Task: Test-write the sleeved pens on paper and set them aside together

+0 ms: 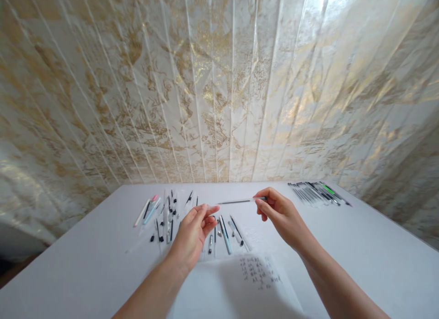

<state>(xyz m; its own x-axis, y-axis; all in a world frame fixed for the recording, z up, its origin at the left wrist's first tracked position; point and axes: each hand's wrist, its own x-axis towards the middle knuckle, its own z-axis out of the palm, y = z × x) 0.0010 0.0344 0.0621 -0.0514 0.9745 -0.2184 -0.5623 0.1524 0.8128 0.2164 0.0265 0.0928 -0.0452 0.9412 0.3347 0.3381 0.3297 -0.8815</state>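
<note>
My right hand (276, 212) pinches a thin pen refill (235, 201) near its right end. The refill is held nearly level above the table, with a dark ink column and a clear end at my fingers. Its narrow tip points left, close to the fingertips of my left hand (195, 232). My left fingers are curled, with a small dark spot between them that I cannot identify. Below and between my hands lie a light blue pen (225, 236), a dark refill (236, 225) and a short clear pen part (210, 244).
Scattered pen parts and small black caps (174, 201) lie left of my left hand. A pink-and-white pen (141, 213) is farther left. A row of refills and pens (308, 193) sits at the back right. Handwritten paper (252, 287) lies in front; a gold-patterned sheet (212, 90) rises behind the table.
</note>
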